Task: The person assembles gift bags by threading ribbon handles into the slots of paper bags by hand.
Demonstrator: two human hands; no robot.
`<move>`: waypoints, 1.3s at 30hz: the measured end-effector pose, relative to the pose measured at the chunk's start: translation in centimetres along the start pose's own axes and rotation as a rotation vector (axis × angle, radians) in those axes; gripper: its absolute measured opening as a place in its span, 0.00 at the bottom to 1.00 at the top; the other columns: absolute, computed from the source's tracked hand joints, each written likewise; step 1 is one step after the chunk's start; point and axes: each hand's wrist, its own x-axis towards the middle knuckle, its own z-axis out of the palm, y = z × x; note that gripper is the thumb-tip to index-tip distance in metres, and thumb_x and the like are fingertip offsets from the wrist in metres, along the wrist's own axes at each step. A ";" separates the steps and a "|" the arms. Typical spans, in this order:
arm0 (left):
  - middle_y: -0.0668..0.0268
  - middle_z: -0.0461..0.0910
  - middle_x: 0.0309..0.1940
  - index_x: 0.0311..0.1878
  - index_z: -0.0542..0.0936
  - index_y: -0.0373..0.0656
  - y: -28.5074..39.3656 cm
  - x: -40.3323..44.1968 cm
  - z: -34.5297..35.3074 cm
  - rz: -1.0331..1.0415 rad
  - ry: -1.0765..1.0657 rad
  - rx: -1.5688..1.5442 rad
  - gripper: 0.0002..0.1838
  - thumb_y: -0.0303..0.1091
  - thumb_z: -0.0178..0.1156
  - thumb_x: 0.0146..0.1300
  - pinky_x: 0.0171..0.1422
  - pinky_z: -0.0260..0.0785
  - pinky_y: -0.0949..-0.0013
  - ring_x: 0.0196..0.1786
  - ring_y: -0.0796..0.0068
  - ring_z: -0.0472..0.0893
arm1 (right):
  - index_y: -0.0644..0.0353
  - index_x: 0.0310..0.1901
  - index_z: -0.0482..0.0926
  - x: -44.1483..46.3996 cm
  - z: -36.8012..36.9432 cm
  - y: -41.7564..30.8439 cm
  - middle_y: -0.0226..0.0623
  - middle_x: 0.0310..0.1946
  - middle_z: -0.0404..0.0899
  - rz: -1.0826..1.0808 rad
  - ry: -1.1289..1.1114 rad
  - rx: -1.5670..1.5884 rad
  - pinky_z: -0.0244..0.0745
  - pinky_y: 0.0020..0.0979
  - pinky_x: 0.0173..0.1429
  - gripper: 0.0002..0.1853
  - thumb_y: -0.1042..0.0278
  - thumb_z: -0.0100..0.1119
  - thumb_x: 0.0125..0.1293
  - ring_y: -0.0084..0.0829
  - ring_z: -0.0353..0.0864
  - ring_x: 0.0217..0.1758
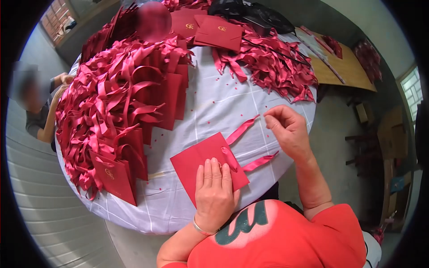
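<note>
A red paper gift bag (185, 158) lies flat and slanted on the table in front of me. My left hand (215, 185) rests on it with the fingers stretched out, pressing it down. From the bag's right edge two red ribbon ends (261, 162) reach toward the right, and a ribbon loop (229, 157) lies on its face. Just beyond the tip of the upper ribbon (242, 129), my right hand (288, 129) is raised with thumb and forefinger pinched together. Anything between those fingertips is too small to make out.
Ribboned red bags (111, 89) stand crowded along the table's left side. More red ribbons (281, 62) heap at the back right, beside stacked bags (218, 33) and a black bag (263, 15). Small red bits dot the white tablecloth (205, 98). Another person (38, 107) sits at the left.
</note>
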 end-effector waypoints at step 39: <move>0.37 0.75 0.60 0.61 0.77 0.29 0.0 -0.1 0.2 -0.043 -0.083 0.042 0.38 0.45 0.71 0.48 0.73 0.49 0.26 0.68 0.43 0.72 | 0.62 0.28 0.79 -2.4 7.7 2.5 0.37 0.23 0.80 -0.360 -0.224 -0.453 0.74 0.29 0.26 0.08 0.72 0.70 0.56 0.29 0.81 0.22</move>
